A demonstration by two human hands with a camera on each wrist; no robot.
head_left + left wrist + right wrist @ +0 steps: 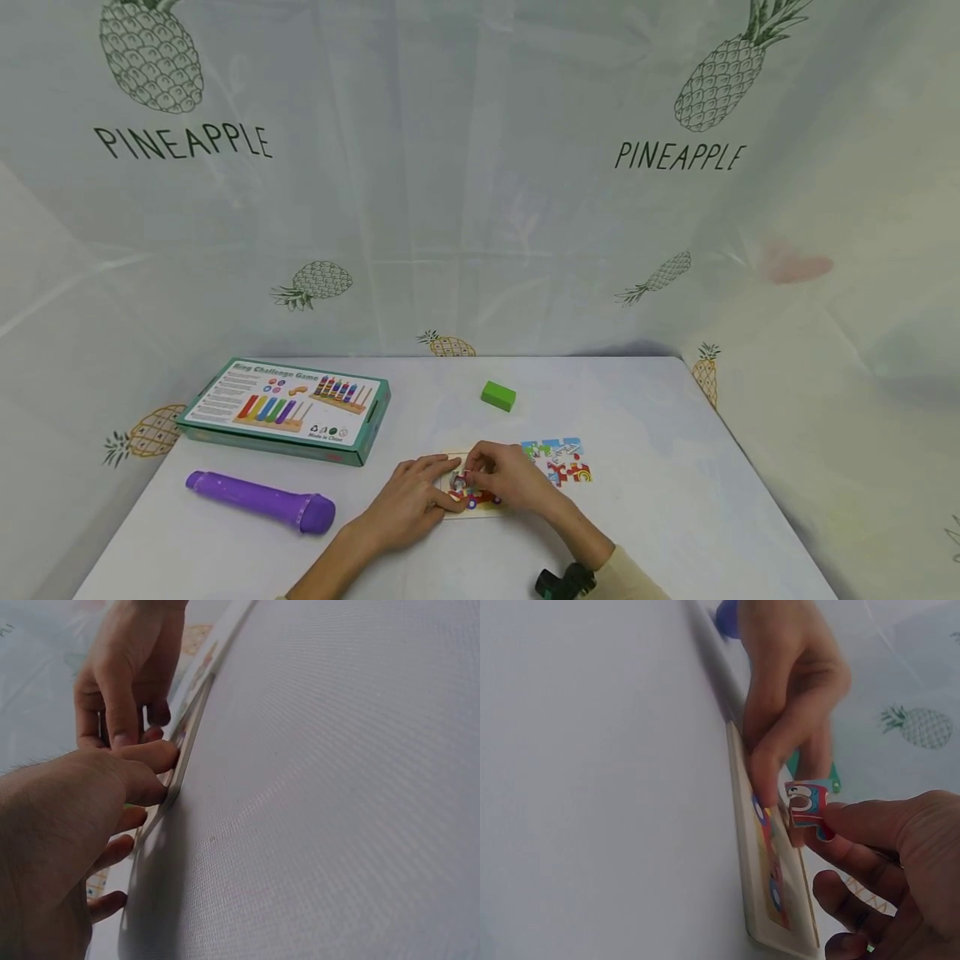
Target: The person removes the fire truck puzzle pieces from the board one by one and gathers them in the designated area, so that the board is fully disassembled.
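A jigsaw board [476, 513] with a pale frame lies flat on the table, some pieces with a red and blue picture in it. My left hand [405, 504] rests on the board's left side, its thumb and fingers fairly straight and touching it. Over the board, my right hand [517, 482] pinches a small jigsaw piece [808, 804] between thumb and fingers. The right wrist view shows this piece tilted up, apart from the board. To the right lie several loose jigsaw pieces [566, 458], partly behind the right hand.
A green block [498, 396] sits behind the board. At the back left is a game box [288, 408], with a purple microphone-shaped toy [258, 502] in front of it. A dark device [564, 581] is at the right wrist. Pineapple-print cloth [480, 208] hangs behind the table.
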